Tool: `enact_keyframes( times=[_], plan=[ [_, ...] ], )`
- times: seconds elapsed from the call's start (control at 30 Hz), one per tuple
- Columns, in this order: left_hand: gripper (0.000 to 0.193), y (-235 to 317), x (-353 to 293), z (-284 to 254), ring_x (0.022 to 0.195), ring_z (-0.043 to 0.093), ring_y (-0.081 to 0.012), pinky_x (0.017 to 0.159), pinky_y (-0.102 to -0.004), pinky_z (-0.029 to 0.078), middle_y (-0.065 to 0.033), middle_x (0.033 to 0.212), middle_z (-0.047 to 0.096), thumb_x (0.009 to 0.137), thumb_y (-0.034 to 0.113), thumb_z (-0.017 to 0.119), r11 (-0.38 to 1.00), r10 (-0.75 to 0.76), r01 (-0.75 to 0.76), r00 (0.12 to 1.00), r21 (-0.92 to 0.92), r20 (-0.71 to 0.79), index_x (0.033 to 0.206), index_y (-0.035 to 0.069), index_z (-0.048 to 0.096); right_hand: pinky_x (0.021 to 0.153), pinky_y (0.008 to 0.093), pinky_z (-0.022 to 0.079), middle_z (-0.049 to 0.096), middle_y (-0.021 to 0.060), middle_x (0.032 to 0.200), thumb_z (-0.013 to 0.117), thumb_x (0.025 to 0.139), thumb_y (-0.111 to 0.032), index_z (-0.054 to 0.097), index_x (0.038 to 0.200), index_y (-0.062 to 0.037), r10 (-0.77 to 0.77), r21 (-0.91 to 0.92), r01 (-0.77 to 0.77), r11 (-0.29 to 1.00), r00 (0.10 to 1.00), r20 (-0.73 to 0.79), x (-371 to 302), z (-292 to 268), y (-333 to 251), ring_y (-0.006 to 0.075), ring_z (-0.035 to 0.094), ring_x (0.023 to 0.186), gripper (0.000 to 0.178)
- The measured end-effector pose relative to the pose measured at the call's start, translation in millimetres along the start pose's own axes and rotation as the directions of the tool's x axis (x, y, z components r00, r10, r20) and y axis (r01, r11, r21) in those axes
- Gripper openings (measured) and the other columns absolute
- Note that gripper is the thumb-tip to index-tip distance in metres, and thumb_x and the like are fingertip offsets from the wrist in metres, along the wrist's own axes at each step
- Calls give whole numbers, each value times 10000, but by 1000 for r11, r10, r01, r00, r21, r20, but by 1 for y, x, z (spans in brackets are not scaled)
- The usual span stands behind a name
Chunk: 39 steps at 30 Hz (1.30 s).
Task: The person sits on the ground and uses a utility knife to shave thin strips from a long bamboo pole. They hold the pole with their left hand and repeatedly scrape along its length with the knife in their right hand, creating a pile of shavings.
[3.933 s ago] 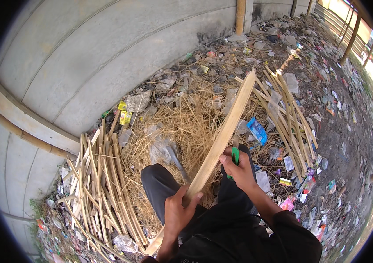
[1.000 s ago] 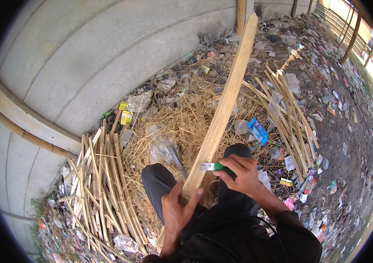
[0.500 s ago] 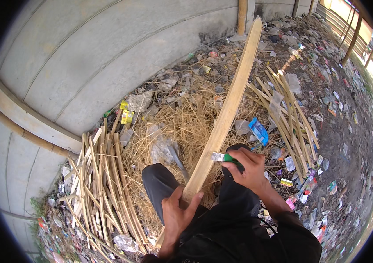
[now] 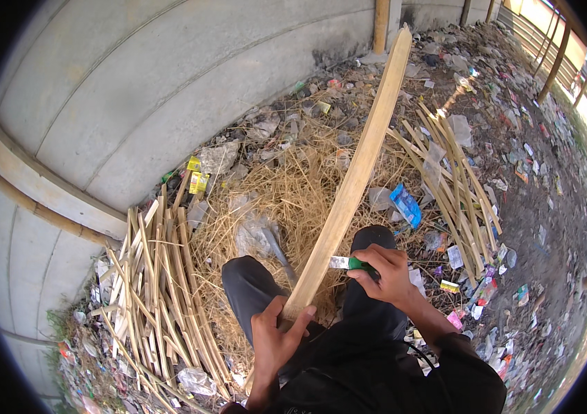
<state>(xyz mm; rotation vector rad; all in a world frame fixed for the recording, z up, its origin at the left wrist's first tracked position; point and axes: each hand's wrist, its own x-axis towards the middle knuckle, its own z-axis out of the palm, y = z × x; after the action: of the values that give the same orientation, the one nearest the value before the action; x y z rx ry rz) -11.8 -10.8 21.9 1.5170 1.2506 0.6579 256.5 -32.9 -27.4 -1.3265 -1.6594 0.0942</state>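
A long, wide slat of split bamboo (image 4: 352, 186) slants from my lap up toward the wall, its far tip pointed. My left hand (image 4: 274, 339) is closed around its near end, thumb lying over the face. In my right hand (image 4: 383, 277) is a short knife with a green handle (image 4: 362, 267); the fingers wrap the handle. Its broad metal blade (image 4: 339, 262) points left and meets the slat's right edge, just above my right knee. Between my knees a long grey blade-like tool (image 4: 278, 254) lies on the straw, its lower end hidden behind the slat.
Thin strips (image 4: 165, 297) are heaped at my left, with a second bundle (image 4: 455, 186) on the right. Straw and shavings (image 4: 293, 179) cover the ground ahead. A grey panel wall (image 4: 169, 90) rises at the left. Scattered litter and a blue wrapper (image 4: 406, 205) lie at the right.
My right hand has moved slightly down toward me. The knife blade has gone from over the slat's face to its right edge. My left hand keeps its grip.
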Motion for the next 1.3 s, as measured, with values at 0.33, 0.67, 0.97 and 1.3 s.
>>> enact_keyframes(
  times=[0.33,0.67,0.97,1.3],
  plan=[
    [371,-5,0,6,578,731,-197,541,-338,519,-198,677,697,932,238,914,976,91,-85,996,200,-20,917,-42,670,565,335,547,754,29,851,910,877,-287,752,1074,-91,-60,-39,61,997,998,29,7,8,-18,218,731,657,319],
    [383,-2,-3,9,569,708,-283,554,-374,519,-210,690,685,927,251,917,983,91,-80,994,166,-58,913,-37,665,557,332,551,760,40,837,912,863,-252,761,1040,-75,-44,-75,47,996,998,34,13,5,-16,227,736,640,293],
    [385,-5,-3,7,524,666,-251,529,-371,495,-196,652,661,931,250,917,985,84,-73,994,159,-64,897,-29,654,574,340,553,750,30,827,907,876,-296,766,1044,-105,-59,-126,58,990,998,-2,18,1,-11,221,724,646,291],
    [364,-11,-8,-1,493,615,-177,492,-349,464,-152,610,639,938,238,908,979,70,-60,997,193,-44,904,-34,669,592,359,574,782,65,879,912,869,-286,765,1001,-90,-5,-189,-11,982,996,-84,29,-11,6,261,746,690,278]
  ],
)
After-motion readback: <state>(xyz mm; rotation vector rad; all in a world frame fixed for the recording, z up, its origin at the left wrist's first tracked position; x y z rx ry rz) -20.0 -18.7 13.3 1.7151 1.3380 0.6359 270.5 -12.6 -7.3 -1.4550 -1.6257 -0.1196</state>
